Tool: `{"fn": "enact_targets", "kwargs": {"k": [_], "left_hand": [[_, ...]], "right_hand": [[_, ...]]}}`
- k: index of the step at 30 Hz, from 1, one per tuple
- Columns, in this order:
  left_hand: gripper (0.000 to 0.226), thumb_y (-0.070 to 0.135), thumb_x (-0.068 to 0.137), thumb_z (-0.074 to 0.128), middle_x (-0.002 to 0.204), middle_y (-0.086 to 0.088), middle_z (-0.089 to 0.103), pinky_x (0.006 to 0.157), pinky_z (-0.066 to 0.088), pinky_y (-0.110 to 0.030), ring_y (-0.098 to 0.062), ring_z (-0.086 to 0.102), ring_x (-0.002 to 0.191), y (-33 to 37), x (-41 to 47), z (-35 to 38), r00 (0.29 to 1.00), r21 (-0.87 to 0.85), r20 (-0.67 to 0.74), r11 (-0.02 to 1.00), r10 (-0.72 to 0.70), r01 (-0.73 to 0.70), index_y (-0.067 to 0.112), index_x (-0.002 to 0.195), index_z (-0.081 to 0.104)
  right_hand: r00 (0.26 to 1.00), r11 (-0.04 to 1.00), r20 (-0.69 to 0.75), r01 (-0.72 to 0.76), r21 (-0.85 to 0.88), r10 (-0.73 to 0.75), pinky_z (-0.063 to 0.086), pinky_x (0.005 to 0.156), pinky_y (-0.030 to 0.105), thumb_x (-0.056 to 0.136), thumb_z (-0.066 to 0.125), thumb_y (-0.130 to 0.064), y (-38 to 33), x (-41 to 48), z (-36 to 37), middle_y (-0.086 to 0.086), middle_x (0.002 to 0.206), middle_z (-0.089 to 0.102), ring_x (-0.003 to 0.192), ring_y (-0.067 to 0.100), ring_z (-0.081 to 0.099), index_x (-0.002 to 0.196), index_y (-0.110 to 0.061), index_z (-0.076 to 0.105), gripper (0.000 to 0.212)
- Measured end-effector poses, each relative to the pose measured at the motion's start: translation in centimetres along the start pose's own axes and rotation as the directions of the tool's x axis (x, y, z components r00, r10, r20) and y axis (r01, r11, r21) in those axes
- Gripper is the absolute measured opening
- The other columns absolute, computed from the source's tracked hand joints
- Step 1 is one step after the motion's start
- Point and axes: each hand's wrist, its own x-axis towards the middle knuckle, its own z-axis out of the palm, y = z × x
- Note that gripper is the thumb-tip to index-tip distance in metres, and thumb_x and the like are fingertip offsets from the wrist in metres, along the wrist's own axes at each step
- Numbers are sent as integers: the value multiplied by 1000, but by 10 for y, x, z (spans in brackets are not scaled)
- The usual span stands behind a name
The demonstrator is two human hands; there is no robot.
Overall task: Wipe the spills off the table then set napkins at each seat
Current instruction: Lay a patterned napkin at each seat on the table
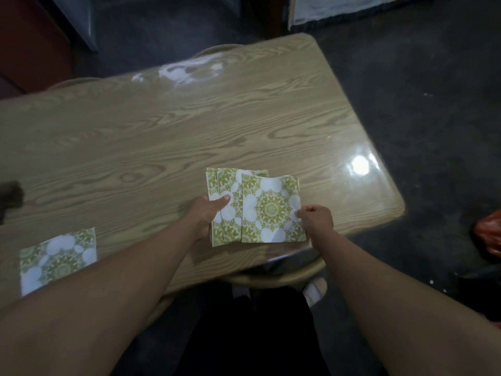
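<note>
A small stack of green-and-white patterned napkins (225, 210) is held over the near right part of the wooden table (162, 137). My left hand (207, 215) grips the stack from its left side, thumb on top. My right hand (315, 218) pinches the right edge of the top napkin (271, 210), which is slid to the right off the stack. Another napkin (58, 256) of the same pattern lies flat on the table at the near left edge.
A glossy wet-looking patch (187, 70) shines at the table's far edge. A chair seat (284, 275) shows under the near edge. A dark object (10, 196) sits at the left edge of view, an orange bag (488, 232) on the floor at right.
</note>
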Motion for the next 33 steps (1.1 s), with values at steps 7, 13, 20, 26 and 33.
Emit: {"fn": "enact_targets", "kwargs": {"k": [7,13,20,26,33], "left_hand": [[33,19,89,66,111,-17,68,88,54,-51,-33,66,96,-2,-3,1,996,-53,-92,999,-3,-2,2,116,61],[46,28,79,74,111,-16,69,89,51,-60,-36,67,99,-12,9,-3,987,-97,-160,995,1,-16,6,117,62],[11,25,79,70,102,-17,71,86,53,-58,-35,69,92,-7,2,-5,939,-127,-338,986,60,-109,16,84,66],[34,37,62,70,101,-15,71,87,52,-60,-35,69,92,-3,6,-15,922,-115,-376,983,90,-142,14,87,68],[20,34,63,70,93,-14,68,89,50,-61,-41,67,98,3,1,-15,912,-111,-392,979,117,-174,18,73,64]], "right_hand": [[998,992,46,39,-116,-34,57,84,41,78,71,-9,-1,18,-8,10,96,71,87,25,66,83,-13,61,12],[990,954,97,127,-270,-105,55,83,37,74,76,-9,-3,18,-11,4,93,68,88,23,66,89,-16,59,24],[954,834,133,299,-464,-268,47,76,32,85,64,-14,1,13,-15,0,91,63,84,20,58,106,-15,60,21],[932,819,95,352,-453,-349,50,75,33,88,61,-16,-2,11,-15,-1,95,67,83,19,62,103,-17,59,15],[931,774,118,354,-525,-345,50,74,35,91,54,-13,-3,9,-14,5,101,69,88,26,63,108,-16,58,17]]}}
